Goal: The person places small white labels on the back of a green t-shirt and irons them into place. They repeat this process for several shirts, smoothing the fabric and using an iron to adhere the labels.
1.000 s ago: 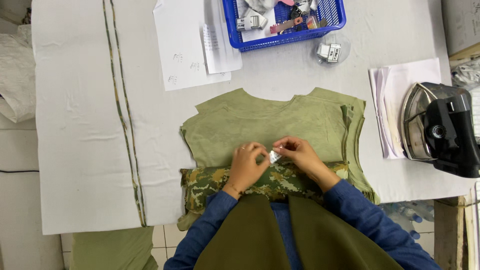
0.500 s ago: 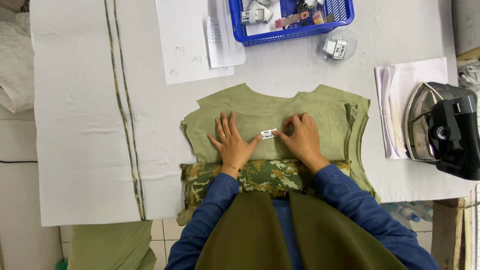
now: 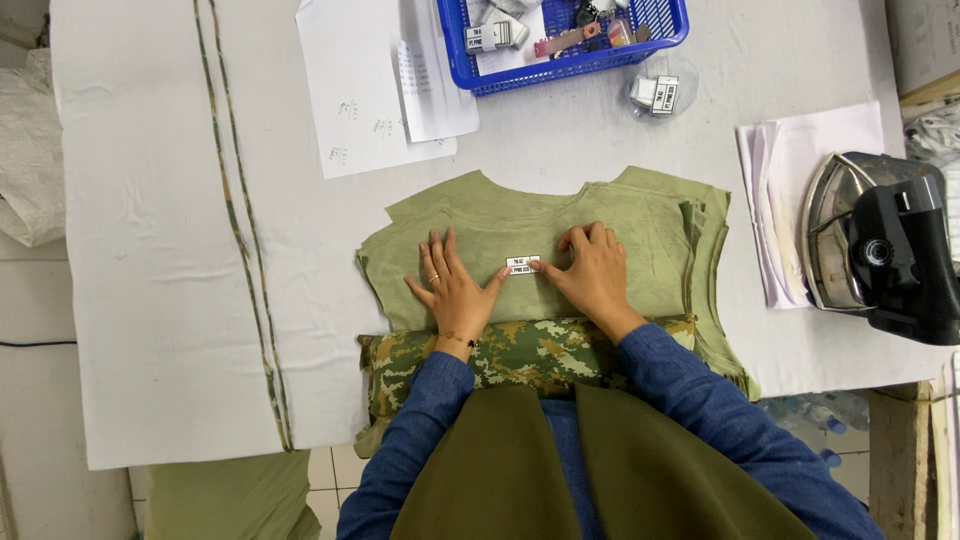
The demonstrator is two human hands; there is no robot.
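olive-green fabric pieces (image 3: 600, 215) lay stacked on the table (image 3: 150, 250), where the left hand (image 3: 455, 290) pressed flat, fingers spread, and the right hand's (image 3: 595, 275) curled fingertips pinned a small white label (image 3: 522, 265).

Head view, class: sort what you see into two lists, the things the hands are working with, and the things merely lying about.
In use:
left hand, flat on the cloth
right hand, fingertips at the label
small white label
olive cut fabric pieces

Lying about:
iron
blue basket
paper sheets
stack of pink paper
camouflage fabric roll
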